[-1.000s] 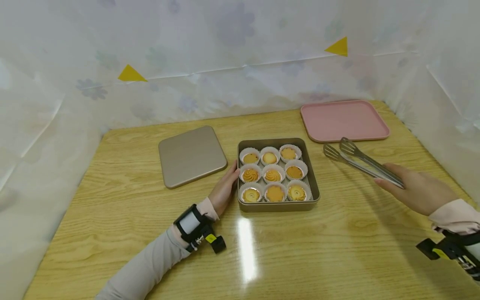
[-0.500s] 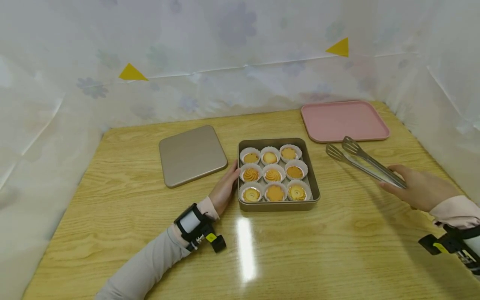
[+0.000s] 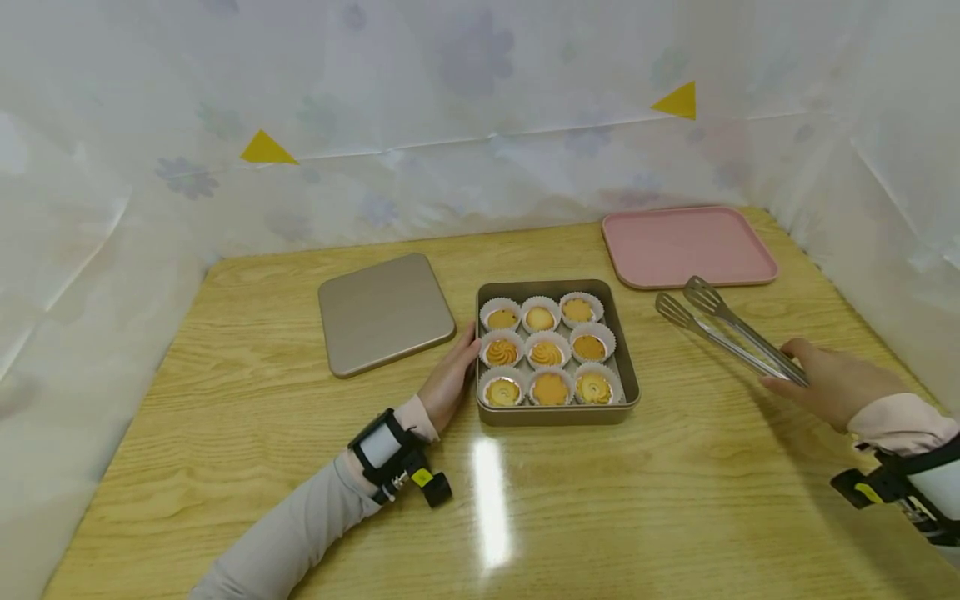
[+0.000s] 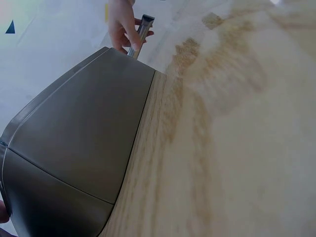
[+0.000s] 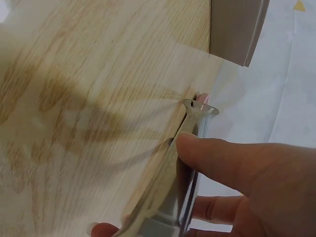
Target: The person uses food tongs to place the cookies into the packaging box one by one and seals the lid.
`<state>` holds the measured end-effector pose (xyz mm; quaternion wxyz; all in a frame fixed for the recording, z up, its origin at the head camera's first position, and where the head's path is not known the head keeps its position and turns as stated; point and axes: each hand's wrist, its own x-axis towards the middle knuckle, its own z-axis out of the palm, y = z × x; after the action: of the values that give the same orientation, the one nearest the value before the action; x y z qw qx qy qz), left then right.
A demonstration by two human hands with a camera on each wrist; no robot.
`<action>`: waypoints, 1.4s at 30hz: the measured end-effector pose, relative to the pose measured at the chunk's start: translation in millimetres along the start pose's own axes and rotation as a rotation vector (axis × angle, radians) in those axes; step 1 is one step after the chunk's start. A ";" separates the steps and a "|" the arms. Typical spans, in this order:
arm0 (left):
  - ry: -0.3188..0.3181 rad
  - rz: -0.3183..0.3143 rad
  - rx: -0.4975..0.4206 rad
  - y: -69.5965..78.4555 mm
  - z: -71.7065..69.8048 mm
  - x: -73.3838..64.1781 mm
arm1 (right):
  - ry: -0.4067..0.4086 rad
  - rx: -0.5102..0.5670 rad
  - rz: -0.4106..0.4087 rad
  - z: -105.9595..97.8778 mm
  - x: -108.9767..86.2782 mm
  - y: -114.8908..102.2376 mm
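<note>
A square metal tin (image 3: 555,415) stands in the middle of the table, holding several golden cookies in white paper cups in rows. My left hand (image 3: 448,382) rests along the tin's left wall, fingers extended against it. In the left wrist view the tin's side (image 4: 79,123) fills the left part. My right hand (image 3: 836,383) grips metal tongs (image 3: 738,337) by the handle end, right of the tin. Their slotted heads are apart, with nothing between them, just in front of the pink tray. In the right wrist view the thumb (image 5: 212,153) presses on the tongs (image 5: 182,173).
A flat metal lid (image 3: 386,315) lies left of the tin, turned at an angle. At the back right is a pink tray (image 3: 690,247). The wooden table (image 3: 592,508) is enclosed by white flowered sheeting (image 3: 450,192) with two yellow triangles on the back wall.
The heads of the tongs have shifted slightly to the right, and my right hand has moved a little. My left hand, the tin and the cookies stay where they were.
</note>
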<state>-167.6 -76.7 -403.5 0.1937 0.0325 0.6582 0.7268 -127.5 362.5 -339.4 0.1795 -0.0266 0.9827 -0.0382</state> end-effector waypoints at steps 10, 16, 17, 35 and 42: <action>0.017 -0.003 0.002 1.0 0.5 -0.2 | 0.011 0.032 -0.050 8.4 2.9 6.9; 0.015 -0.008 0.002 0.9 0.7 -0.4 | 0.043 -0.015 -0.070 13.9 5.9 10.7; 0.015 -0.008 0.002 0.9 0.7 -0.3 | 0.041 -0.013 -0.070 14.6 6.4 11.1; 0.009 -0.001 -0.003 0.4 1.3 0.8 | 0.000 -0.045 -0.025 4.2 8.9 13.6; -0.008 -0.008 -0.064 4.9 -2.6 -1.5 | 0.290 -0.051 -0.075 -34.8 11.5 -36.5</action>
<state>-168.2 -79.9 -398.8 0.2003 0.0263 0.6339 0.7466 -149.2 327.6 -308.0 0.0332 -0.0623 0.9972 -0.0234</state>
